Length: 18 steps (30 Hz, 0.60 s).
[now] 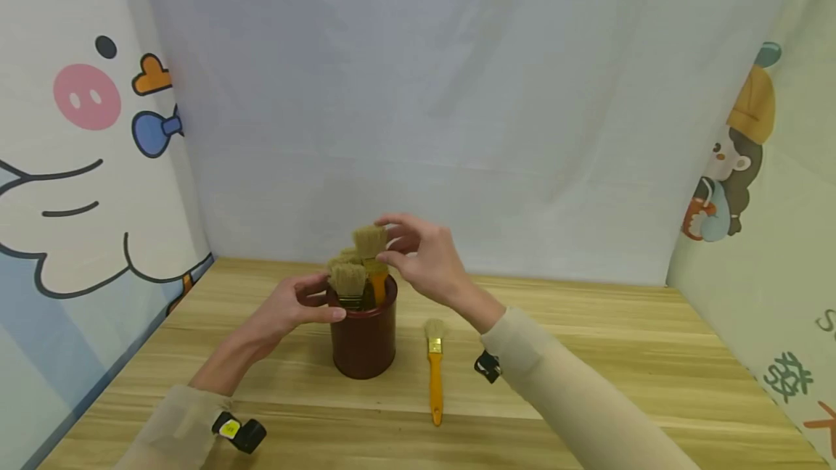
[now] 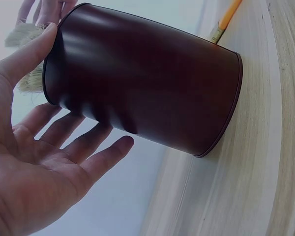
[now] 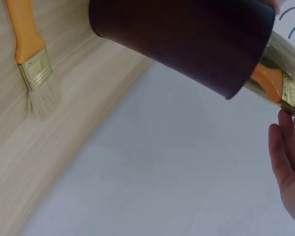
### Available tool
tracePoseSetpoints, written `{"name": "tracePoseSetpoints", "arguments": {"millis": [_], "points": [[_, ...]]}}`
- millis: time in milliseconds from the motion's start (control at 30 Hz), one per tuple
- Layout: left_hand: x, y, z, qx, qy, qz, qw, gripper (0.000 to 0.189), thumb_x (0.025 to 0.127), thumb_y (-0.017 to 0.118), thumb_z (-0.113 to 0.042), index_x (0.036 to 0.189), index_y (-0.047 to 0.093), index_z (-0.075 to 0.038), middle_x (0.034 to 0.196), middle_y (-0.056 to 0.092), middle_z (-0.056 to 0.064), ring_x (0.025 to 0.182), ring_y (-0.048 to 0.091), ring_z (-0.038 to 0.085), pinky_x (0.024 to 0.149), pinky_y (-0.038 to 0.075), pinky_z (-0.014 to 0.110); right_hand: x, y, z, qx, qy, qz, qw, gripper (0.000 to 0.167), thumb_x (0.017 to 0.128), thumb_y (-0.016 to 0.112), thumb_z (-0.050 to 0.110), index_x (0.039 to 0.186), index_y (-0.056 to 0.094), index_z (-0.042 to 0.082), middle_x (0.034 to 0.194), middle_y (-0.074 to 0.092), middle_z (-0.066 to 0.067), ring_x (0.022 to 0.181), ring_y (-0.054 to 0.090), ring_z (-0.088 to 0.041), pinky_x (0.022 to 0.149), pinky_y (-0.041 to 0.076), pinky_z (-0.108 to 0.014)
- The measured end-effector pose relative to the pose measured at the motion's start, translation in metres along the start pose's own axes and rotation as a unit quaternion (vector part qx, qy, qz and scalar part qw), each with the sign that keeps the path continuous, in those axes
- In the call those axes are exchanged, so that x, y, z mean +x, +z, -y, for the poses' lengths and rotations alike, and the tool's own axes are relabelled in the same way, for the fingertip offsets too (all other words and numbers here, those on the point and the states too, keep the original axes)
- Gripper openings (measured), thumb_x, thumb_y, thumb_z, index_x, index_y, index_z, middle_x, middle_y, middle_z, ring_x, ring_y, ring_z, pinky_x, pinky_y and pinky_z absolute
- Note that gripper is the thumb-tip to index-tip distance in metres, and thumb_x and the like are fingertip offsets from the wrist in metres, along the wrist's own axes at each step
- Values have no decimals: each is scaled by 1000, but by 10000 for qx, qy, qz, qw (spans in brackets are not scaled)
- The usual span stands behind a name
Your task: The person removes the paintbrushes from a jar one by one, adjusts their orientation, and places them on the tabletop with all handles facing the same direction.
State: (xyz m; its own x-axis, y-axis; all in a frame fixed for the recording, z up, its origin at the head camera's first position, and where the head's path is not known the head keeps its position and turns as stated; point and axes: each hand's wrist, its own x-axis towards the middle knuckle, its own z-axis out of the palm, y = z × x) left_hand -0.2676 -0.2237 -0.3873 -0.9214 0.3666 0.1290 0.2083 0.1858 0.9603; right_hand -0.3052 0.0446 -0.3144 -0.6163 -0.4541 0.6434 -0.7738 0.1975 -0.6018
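A dark red cylindrical pot [image 1: 363, 348] stands upright on the table, with several paintbrushes in it, bristles up. My left hand [image 1: 287, 308] holds the pot near its rim, thumb in front and fingers along the left side; the left wrist view shows the pot's wall [image 2: 142, 83] against them. Over the pot's right side, my right hand [image 1: 427, 256] pinches a paintbrush [image 1: 370, 241] by its metal band and bristles. That brush's orange handle [image 3: 268, 81] goes down into the pot, its lower end hidden. Other bristles [image 1: 348, 279] crowd the pot's left side.
Another orange-handled paintbrush [image 1: 435, 383] lies on the wooden table [image 1: 588, 368] right of the pot, bristles pointing away from me. A pale cloth [image 1: 457, 93] hangs behind the table, and printed cartoon panels [image 1: 85, 187] stand at both sides.
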Motion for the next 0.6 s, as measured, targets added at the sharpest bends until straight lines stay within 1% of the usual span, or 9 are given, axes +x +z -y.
{"name": "tracePoseSetpoints", "arguments": {"millis": [133,333,467,600], "points": [[0,0,0,-17,40,10,10000,87,93,81,-19,162,33,5,159,42,27,145,42,48,115,39,59,4,-7,1,106,-124,-80,9998,42,90,80,-6,130,71,2,106,77,-16,86,77,-23,79,62,-36],[0,1,0,-22,47,-40,10000,86,93,81,-18,161,34,6,157,46,28,144,44,47,114,40,57,9,-17,3,359,-236,-252,9988,42,90,80,-6,130,70,2,106,77,-15,88,77,-21,79,62,-32],[-1,1,0,0,48,-58,10000,87,93,80,-18,161,33,7,156,46,29,144,43,47,114,40,57,12,-22,7,420,-349,-319,9980,42,90,80,-8,129,70,2,105,77,-15,88,77,-22,79,62,-33],[-1,1,0,-5,76,-46,10000,85,93,80,-17,161,35,6,155,47,28,144,43,47,114,41,56,16,-28,14,406,-451,-376,9975,42,90,80,-7,130,70,2,106,77,-15,89,77,-22,80,62,-34]]}}
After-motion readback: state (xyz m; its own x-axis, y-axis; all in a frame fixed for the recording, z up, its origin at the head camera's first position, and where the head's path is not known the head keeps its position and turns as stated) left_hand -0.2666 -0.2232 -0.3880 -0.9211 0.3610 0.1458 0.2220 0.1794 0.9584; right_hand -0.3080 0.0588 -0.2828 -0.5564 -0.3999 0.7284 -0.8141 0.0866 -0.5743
